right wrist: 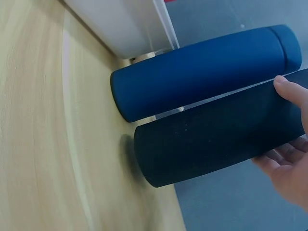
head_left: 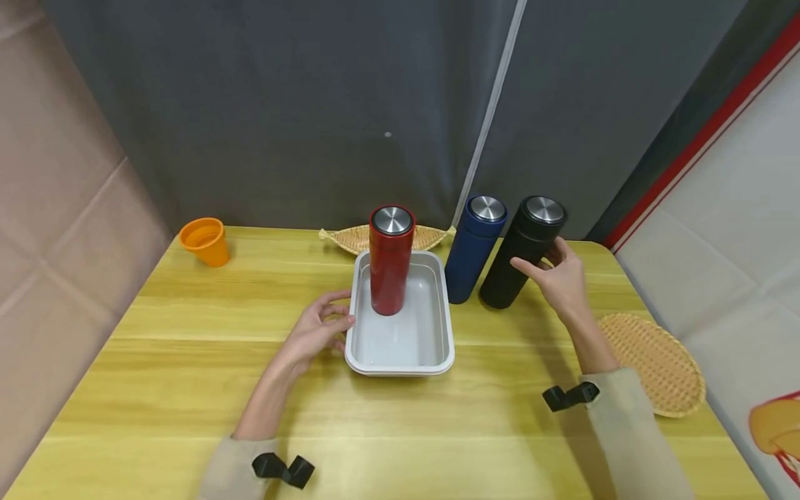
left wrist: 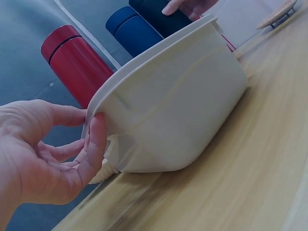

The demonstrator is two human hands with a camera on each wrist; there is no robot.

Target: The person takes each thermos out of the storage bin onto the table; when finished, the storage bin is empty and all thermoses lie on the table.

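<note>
My right hand (head_left: 559, 278) grips a black thermos bottle (head_left: 509, 267) with a silver-topped lid, thumb on one side and fingers on the other. In the right wrist view the bottle's base (right wrist: 149, 159) is close to the tabletop; whether it touches I cannot tell. Just left of it stands a blue thermos bottle (right wrist: 192, 72). A red thermos bottle (head_left: 390, 271) stands upright inside a white rectangular tub (head_left: 406, 347), toward its back left. At the tub's left side, my left hand (head_left: 319, 326) pinches the rim between thumb and finger, clearer in the left wrist view.
Behind the tub lies a boat-shaped woven basket (head_left: 350, 239), partly hidden. An orange cup (head_left: 209, 242) stands at the table's back left. A flat round woven tray (head_left: 656, 364) lies at the right edge, beside my right forearm. A grey curtain (head_left: 281, 111) closes off the back.
</note>
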